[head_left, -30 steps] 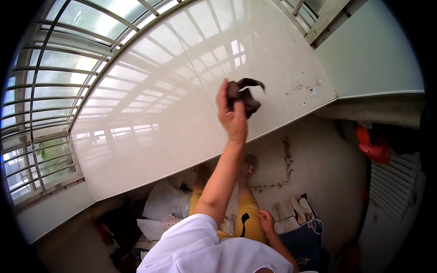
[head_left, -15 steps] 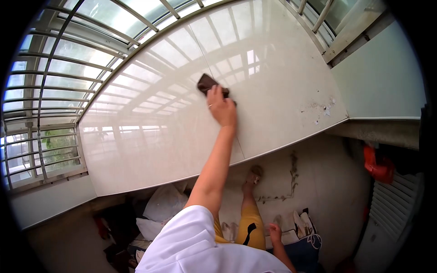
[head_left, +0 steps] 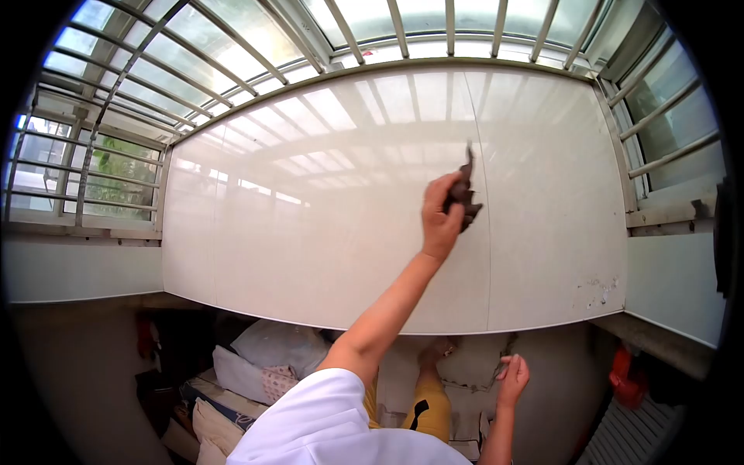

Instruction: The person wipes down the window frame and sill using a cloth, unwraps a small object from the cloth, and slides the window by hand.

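Note:
A dark brown cloth (head_left: 463,203) is bunched in my left hand (head_left: 440,217), whose fingers and thumb close on it. One thin end of the cloth points up toward the windows. This hand is over the glossy pale counter (head_left: 349,256), just left of a seam line; whether the cloth touches the surface is hard to tell. Down at the right, near the counter's front edge, my right hand (head_left: 513,378) hangs with its fingers curled in and nothing visible in them.
White specks of debris (head_left: 601,291) lie at the counter's right front corner. Barred windows (head_left: 418,35) line the back and sides. Below the counter are white bags (head_left: 279,349), a red bag (head_left: 626,380) and a slatted panel (head_left: 632,438).
My left hand swept left with the cloth, then moved right across the counter. The cloth's shape has changed. My right hand has risen and moved right. The view has turned toward the back windows.

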{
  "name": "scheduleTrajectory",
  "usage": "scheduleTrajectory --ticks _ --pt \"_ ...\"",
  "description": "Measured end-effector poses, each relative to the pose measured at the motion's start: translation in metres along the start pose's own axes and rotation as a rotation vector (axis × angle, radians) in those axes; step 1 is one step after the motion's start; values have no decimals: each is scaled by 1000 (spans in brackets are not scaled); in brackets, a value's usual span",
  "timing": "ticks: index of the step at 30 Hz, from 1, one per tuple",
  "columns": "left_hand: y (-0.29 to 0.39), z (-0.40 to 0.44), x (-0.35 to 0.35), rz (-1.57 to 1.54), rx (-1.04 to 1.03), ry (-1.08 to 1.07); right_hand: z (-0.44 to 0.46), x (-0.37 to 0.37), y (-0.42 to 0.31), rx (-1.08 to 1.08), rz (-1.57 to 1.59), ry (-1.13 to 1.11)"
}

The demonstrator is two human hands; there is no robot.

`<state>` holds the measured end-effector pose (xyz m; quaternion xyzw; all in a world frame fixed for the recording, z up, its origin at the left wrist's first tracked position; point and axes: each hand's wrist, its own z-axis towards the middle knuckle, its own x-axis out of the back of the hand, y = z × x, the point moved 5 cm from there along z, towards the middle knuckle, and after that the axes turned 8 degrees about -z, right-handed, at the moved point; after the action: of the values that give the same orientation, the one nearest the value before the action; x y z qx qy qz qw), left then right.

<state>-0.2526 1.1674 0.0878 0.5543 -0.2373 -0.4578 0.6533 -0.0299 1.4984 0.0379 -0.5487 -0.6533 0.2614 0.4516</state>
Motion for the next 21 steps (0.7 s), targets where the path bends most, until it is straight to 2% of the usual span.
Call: scheduleTrajectory --ticks 1,3,5,6,8,9,11,12,13,14,15,17,19,20,21 --pt "3 12 52 43 19 92 27 -22 -42 118 -72 3" --pt "5 33 160 147 18 274 83 -78 -122 349 4 34" --pt "7 39 275 264 -21 506 138 -133 -197 568 -406 81" --pt "18 38 324 208 17 666 172 -162 -217 610 -472 103" --pt "51 33 412 439 -12 900 240 -210 -233 623 -638 253" --pt "62 28 455 549 2 1021 266 -232 -232 628 -637 259" --pt "83 27 508 418 93 1268 309 -256 -221 287 -939 543" --pt "84 30 527 509 131 1338 304 -274 -220 241 -1159 653" --pt "85 34 546 604 169 1405 301 -284 -229 237 -1162 652" --pt "64 34 577 563 209 1462 298 -288 -244 203 -1193 637" --pt "49 37 581 584 243 1458 290 -285 -246 152 -1250 613" --pt "17 85 568 1244 403 1234 296 -286 -246 181 -1239 636" --pt "-5 145 487 1269 300 1079 294 -286 -242 164 -1253 616" --pt "-24 170 449 1284 133 874 295 -286 -242 161 -1247 609" --pt "-35 194 399 1219 78 712 295 -285 -243 164 -1246 615"
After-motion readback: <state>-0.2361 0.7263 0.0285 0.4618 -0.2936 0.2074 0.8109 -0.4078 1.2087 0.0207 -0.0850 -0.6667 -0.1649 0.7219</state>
